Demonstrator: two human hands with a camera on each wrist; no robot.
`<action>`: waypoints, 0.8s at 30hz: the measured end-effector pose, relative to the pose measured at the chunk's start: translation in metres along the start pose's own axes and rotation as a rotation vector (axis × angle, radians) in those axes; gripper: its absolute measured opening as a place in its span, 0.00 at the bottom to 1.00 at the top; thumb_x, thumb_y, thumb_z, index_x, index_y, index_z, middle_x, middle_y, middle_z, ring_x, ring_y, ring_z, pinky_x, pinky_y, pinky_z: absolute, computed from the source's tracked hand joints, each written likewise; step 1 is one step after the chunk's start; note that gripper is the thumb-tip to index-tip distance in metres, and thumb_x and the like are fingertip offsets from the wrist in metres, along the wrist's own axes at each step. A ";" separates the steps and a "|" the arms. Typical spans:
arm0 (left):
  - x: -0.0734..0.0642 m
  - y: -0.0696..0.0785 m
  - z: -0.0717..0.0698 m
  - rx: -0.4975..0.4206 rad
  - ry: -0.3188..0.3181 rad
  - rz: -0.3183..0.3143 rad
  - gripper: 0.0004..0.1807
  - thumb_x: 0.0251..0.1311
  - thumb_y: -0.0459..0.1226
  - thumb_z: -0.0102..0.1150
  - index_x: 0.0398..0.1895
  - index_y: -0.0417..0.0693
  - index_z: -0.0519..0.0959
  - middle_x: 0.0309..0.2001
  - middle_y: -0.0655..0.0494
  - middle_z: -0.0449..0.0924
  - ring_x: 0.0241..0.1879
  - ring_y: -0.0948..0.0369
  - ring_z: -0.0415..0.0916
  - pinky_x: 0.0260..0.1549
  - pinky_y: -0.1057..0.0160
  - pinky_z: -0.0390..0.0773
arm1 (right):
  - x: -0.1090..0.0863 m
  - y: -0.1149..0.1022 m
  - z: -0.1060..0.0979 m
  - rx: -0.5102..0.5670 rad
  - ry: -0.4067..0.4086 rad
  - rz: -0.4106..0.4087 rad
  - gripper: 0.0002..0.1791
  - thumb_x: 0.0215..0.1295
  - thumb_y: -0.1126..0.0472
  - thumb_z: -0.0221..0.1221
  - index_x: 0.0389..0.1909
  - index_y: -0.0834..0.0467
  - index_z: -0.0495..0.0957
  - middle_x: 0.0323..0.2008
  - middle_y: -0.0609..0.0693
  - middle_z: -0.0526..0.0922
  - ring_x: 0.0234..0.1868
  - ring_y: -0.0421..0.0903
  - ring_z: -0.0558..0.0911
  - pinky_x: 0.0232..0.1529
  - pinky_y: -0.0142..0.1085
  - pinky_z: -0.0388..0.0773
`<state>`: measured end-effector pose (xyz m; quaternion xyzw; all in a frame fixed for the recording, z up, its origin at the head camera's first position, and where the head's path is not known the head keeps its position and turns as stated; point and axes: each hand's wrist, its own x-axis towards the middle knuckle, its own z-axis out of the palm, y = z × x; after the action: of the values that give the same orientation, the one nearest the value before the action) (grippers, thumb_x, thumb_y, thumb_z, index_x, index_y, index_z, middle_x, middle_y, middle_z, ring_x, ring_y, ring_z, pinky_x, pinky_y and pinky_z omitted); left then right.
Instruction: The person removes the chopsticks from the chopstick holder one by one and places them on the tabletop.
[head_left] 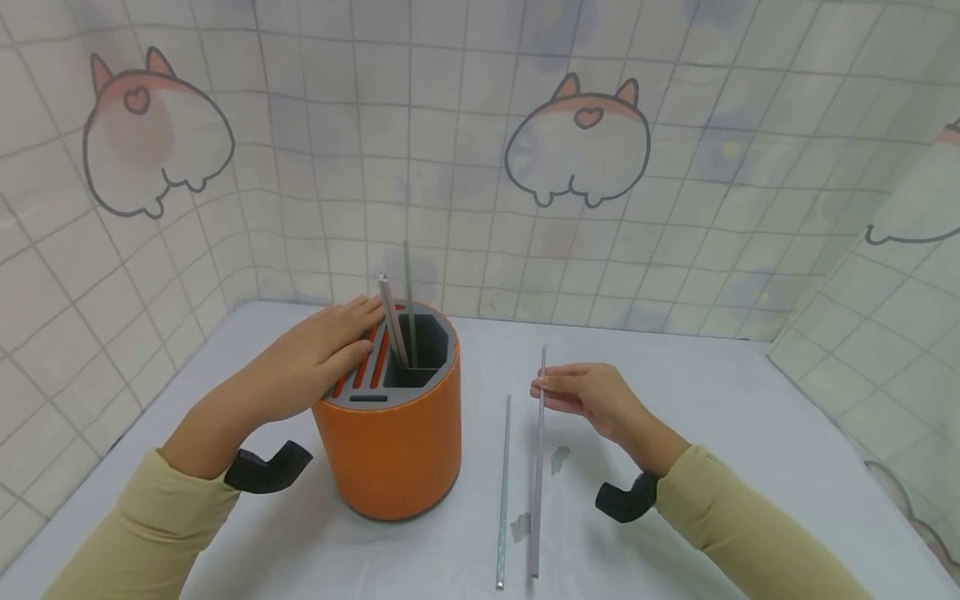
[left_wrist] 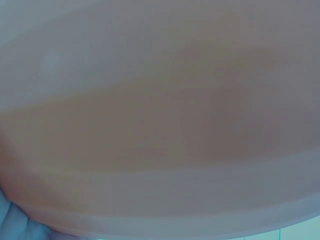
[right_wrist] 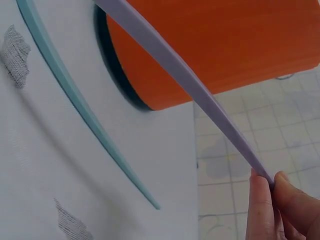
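Note:
A purple chopstick (head_left: 538, 467) is pinched near its thin far end by my right hand (head_left: 596, 396), between thumb and fingers. It tilts over the white table, and the right wrist view shows it passing in front of the orange holder (right_wrist: 225, 40). Left of it lies a teal chopstick (head_left: 505, 492). My left hand (head_left: 330, 350) rests with extended fingers on the grey slotted top (head_left: 382, 398) of the round holder (head_left: 393, 458). Pinkish sticks (head_left: 393, 321) and a green stick (head_left: 408, 304) stand in its open compartment. The left wrist view is a close, blurred surface.
The white table (head_left: 720, 383) ends at a wall cloth (head_left: 465, 167) with grid lines and cartoon animals. Two small grey patches (head_left: 560, 458) mark the tabletop near the chopsticks. Narrow red-lined slots (head_left: 362, 372) run beside the holder's compartment.

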<state>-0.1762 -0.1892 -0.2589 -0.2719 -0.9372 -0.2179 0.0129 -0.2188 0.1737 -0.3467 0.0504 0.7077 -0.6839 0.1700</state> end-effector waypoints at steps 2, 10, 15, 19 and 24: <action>0.000 0.000 0.000 0.001 0.002 -0.001 0.30 0.78 0.47 0.40 0.78 0.49 0.57 0.79 0.48 0.51 0.79 0.44 0.44 0.75 0.36 0.47 | 0.003 0.005 0.001 0.014 -0.003 0.018 0.27 0.65 0.64 0.65 0.61 0.73 0.72 0.40 0.52 0.90 0.40 0.42 0.90 0.45 0.31 0.86; 0.000 0.000 0.000 -0.005 0.001 -0.009 0.30 0.78 0.47 0.40 0.78 0.50 0.56 0.80 0.48 0.50 0.80 0.44 0.44 0.76 0.37 0.46 | 0.012 0.024 0.005 -0.006 0.000 0.054 0.25 0.65 0.65 0.65 0.59 0.73 0.74 0.38 0.52 0.90 0.38 0.42 0.89 0.42 0.30 0.86; 0.000 0.000 0.000 -0.001 0.003 -0.013 0.30 0.77 0.47 0.40 0.78 0.50 0.57 0.79 0.48 0.51 0.80 0.45 0.44 0.76 0.36 0.47 | 0.018 0.035 0.008 -0.019 0.010 0.072 0.22 0.65 0.65 0.64 0.57 0.72 0.76 0.37 0.52 0.90 0.36 0.41 0.89 0.40 0.29 0.86; 0.000 0.001 -0.001 0.001 0.003 -0.014 0.30 0.77 0.47 0.40 0.78 0.50 0.56 0.79 0.49 0.51 0.80 0.45 0.44 0.76 0.36 0.46 | 0.020 0.040 0.009 -0.015 0.024 0.072 0.21 0.65 0.66 0.64 0.55 0.72 0.78 0.36 0.52 0.90 0.35 0.40 0.89 0.38 0.28 0.86; -0.001 0.001 0.001 -0.009 0.000 -0.014 0.30 0.77 0.47 0.39 0.78 0.50 0.56 0.80 0.49 0.51 0.80 0.45 0.43 0.76 0.36 0.46 | 0.023 0.047 0.009 0.021 0.015 0.084 0.20 0.65 0.67 0.64 0.55 0.74 0.77 0.34 0.52 0.90 0.35 0.40 0.89 0.38 0.28 0.86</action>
<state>-0.1751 -0.1884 -0.2591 -0.2656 -0.9381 -0.2221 0.0102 -0.2244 0.1640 -0.3981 0.0868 0.6990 -0.6832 0.1926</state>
